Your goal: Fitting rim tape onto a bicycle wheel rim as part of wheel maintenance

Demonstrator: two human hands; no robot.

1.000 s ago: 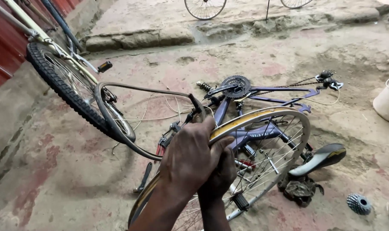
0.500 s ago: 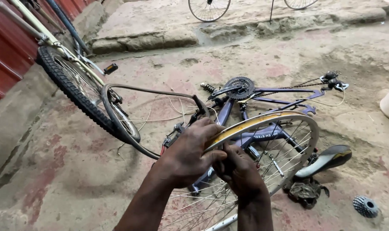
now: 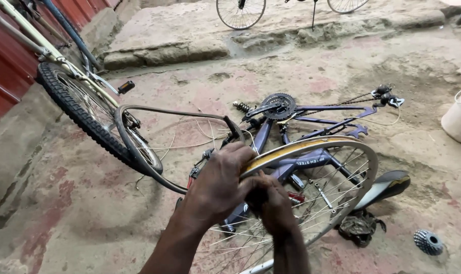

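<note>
Dirt yard, hands (image 3: 240, 190) gripping wheel rim (image 3: 316, 147), bicycle frame (image 3: 311, 114) behind

2 hands (image 3: 225, 182), 1 saddle (image 3: 385, 186), 1 sprocket cluster (image 3: 427, 241), perhaps 4 wheels (image 3: 316, 193).

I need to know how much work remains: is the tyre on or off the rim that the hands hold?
Off here: the wheel rim shows bare metal and yellow rim tape; the tyre loops loose beside it.

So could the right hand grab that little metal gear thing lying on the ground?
Probably yes: the right hand is on the wheel rim, and only bare ground lies before the cog cluster. It must let go first.
</note>
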